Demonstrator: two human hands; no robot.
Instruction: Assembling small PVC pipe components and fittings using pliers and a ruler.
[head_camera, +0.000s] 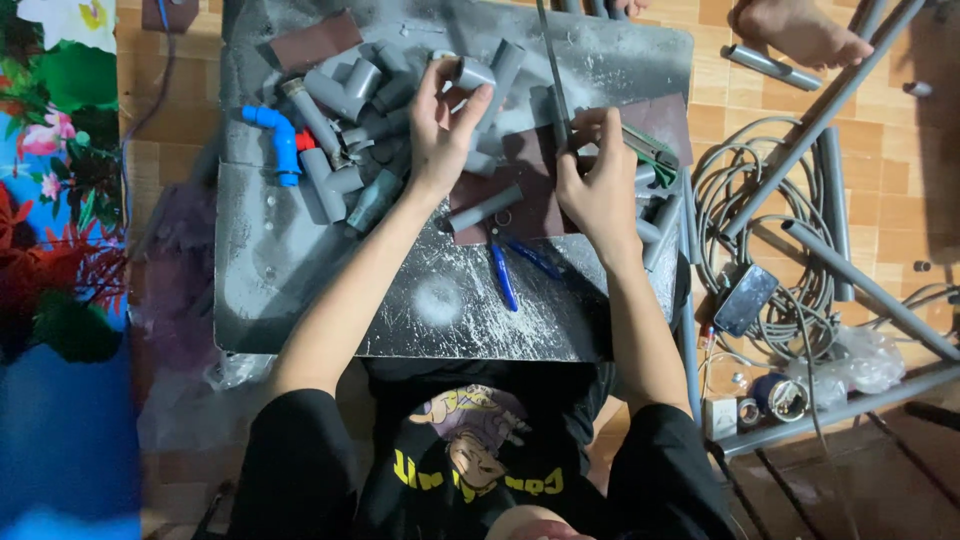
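A blue elbow pipe (278, 140), blue-handled pliers (503, 275), coiled cable (765, 215), phone (745, 299).

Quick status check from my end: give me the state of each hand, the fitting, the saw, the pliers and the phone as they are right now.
left hand: raised over the board, fingers closed on a grey pipe fitting
grey pipe fitting: held off the board
right hand: gripping the hacksaw
hacksaw: held, blade pointing away from the person
blue-handled pliers: lying on the board, handles spread
phone: on the floor, screen dark

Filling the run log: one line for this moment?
left hand: holds grey pipe fitting | right hand: on thin saw blade | surface: dusty metal board
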